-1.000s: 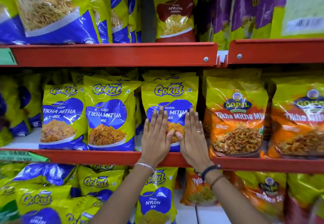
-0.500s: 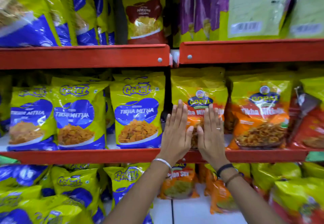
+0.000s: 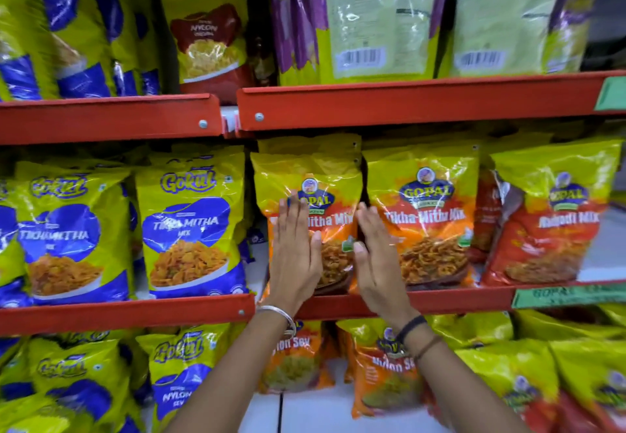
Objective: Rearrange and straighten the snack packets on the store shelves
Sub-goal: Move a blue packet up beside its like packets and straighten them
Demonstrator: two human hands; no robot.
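Both hands — left hand (image 3: 294, 256), right hand (image 3: 376, 260) — press flat and open, gripping nothing, on the orange Gopal packet (image 3: 306, 202) on the middle shelf (image 3: 457, 298) (straightening step); next, probably the neighbouring packet.

Left hand (image 3: 294, 256), right hand (image 3: 375, 260) flat against Gopal packet (image 3: 333, 195).

Middle shelf packed: Gopal Tikha Mitha Mix packet (image 3: 306, 209) upright, touching second Gopal Tikha Mitha Mix packet (image 3: 423, 215) to its right; dark slit between them, right hand (image 3: 376, 260) edge-on there. Left hand (image 3: 294, 256) flat on first packet's left half. Narrow gap left of it before Gokul Tikha Mitha Mix packet (image 3: 191, 229). Red shelf lip (image 3: 440, 298) bars low front. Upper shelf edge (image 3: 406, 104) close above packet tops.
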